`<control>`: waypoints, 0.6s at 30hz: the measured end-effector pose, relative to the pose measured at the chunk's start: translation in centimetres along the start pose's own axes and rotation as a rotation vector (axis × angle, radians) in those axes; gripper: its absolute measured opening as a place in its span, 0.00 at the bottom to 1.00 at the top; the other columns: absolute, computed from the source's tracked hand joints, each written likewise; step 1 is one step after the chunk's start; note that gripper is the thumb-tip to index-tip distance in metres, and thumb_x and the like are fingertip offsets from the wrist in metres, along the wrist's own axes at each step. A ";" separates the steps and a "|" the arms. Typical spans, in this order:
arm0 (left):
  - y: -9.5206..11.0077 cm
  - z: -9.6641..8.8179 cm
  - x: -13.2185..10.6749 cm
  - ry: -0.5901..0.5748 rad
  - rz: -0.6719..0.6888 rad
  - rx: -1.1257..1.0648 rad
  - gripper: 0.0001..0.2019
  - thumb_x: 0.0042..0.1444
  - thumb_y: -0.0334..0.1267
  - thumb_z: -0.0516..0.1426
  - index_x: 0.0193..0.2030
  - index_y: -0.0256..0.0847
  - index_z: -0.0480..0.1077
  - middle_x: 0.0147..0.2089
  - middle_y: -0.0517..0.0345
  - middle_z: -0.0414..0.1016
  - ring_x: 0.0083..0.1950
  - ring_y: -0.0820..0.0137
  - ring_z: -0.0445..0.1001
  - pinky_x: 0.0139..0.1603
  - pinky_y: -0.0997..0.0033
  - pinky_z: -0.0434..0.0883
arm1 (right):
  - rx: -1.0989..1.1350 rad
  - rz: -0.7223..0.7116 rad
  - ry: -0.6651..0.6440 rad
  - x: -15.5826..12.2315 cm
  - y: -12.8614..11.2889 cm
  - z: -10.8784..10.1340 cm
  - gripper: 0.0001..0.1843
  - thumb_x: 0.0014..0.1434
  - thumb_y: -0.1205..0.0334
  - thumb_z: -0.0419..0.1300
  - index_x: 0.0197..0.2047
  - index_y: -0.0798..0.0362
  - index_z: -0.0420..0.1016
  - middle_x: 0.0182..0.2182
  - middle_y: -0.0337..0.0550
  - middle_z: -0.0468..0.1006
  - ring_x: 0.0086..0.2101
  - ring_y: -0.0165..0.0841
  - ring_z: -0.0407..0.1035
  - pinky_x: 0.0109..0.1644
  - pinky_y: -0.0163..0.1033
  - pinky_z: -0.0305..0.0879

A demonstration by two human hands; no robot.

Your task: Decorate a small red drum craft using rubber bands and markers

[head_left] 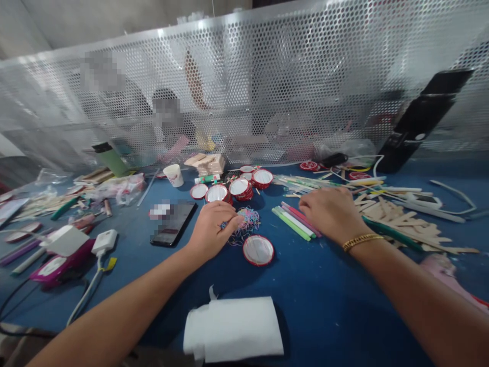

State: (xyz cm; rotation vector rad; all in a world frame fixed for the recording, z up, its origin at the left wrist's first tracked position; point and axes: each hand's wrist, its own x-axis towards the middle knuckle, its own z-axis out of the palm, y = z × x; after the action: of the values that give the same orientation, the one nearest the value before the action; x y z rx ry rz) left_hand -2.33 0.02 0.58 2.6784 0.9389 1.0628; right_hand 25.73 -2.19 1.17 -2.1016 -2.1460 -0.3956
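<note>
My left hand (pixel 214 225) rests beside a tangle of thin pastel loops (pixel 250 219), perhaps small rubber bands. Its thumb and fingers are pinched together at the edge of the tangle; what lies between them is too small to make out. Just below is a round disc (pixel 259 250) with a white face and a red rim. My right hand (pixel 328 213), palm down, is at the ends of several pink, white and green sticks (pixel 296 224). Its fingertips are hidden behind the hand. Behind the tangle stand stacks of similar red-rimmed discs (pixel 240 188).
A white roll (pixel 234 329) lies at the front. A phone (pixel 173 223) and white charger (pixel 104 240) are left, flat wooden sticks (pixel 401 221) right. A paper cup (pixel 173 175), green bottle (pixel 111 159) and black stand (pixel 424 122) stand near the perforated metal screen (pixel 237 76). People are behind it.
</note>
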 end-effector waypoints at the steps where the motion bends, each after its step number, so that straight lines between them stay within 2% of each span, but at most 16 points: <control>1: 0.0 0.0 0.0 -0.001 -0.003 -0.007 0.17 0.64 0.40 0.55 0.24 0.40 0.72 0.31 0.57 0.78 0.40 0.69 0.75 0.48 0.66 0.69 | -0.015 0.027 -0.016 0.1 0.3 0.0 0.16 0.61 0.59 0.52 0.37 0.50 0.81 0.37 0.50 0.82 0.42 0.43 0.72 0.48 0.48 0.54; 6: -0.1 0.2 -0.3 -0.005 -0.011 -0.029 0.11 0.64 0.39 0.55 0.32 0.41 0.74 0.36 0.58 0.79 0.42 0.70 0.75 0.49 0.66 0.69 | -0.046 0.091 -0.140 0.1 1.0 -0.3 0.15 0.59 0.58 0.54 0.38 0.52 0.82 0.38 0.54 0.82 0.44 0.47 0.73 0.45 0.48 0.59; 9: 0.2 0.5 0.0 -0.003 -0.004 0.012 0.07 0.64 0.37 0.55 0.43 0.42 0.74 0.45 0.56 0.79 0.48 0.68 0.75 0.55 0.62 0.68 | -0.026 0.099 -0.235 0.0 0.9 -0.5 0.16 0.61 0.58 0.53 0.38 0.53 0.81 0.38 0.53 0.82 0.42 0.44 0.75 0.43 0.44 0.62; 11: 0.5 1.2 0.9 -0.075 0.047 0.050 0.10 0.63 0.35 0.55 0.50 0.42 0.73 0.51 0.55 0.78 0.53 0.66 0.73 0.59 0.59 0.67 | -0.004 0.102 -0.294 0.1 0.7 -0.5 0.16 0.62 0.57 0.53 0.38 0.53 0.81 0.39 0.52 0.82 0.41 0.42 0.75 0.42 0.42 0.64; 14: 0.9 3.3 3.5 -0.225 0.092 0.091 0.17 0.62 0.33 0.54 0.58 0.38 0.68 0.60 0.50 0.72 0.62 0.63 0.68 0.64 0.58 0.64 | 0.019 0.098 -0.370 0.2 0.6 -0.2 0.15 0.65 0.53 0.55 0.45 0.54 0.77 0.43 0.49 0.79 0.43 0.38 0.74 0.46 0.44 0.69; 18: 0.3 7.6 7.7 -0.380 0.058 0.172 0.22 0.60 0.27 0.51 0.61 0.30 0.66 0.64 0.44 0.68 0.66 0.63 0.65 0.68 0.61 0.61 | 0.032 0.097 -0.425 0.4 0.5 0.5 0.19 0.64 0.54 0.58 0.55 0.54 0.69 0.52 0.48 0.72 0.47 0.36 0.71 0.50 0.49 0.71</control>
State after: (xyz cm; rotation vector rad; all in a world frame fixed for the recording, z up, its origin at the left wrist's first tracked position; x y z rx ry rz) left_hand 7.13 5.19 -0.49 2.9108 0.9160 0.4669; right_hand 26.30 -1.72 0.87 -2.4359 -2.2177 0.1083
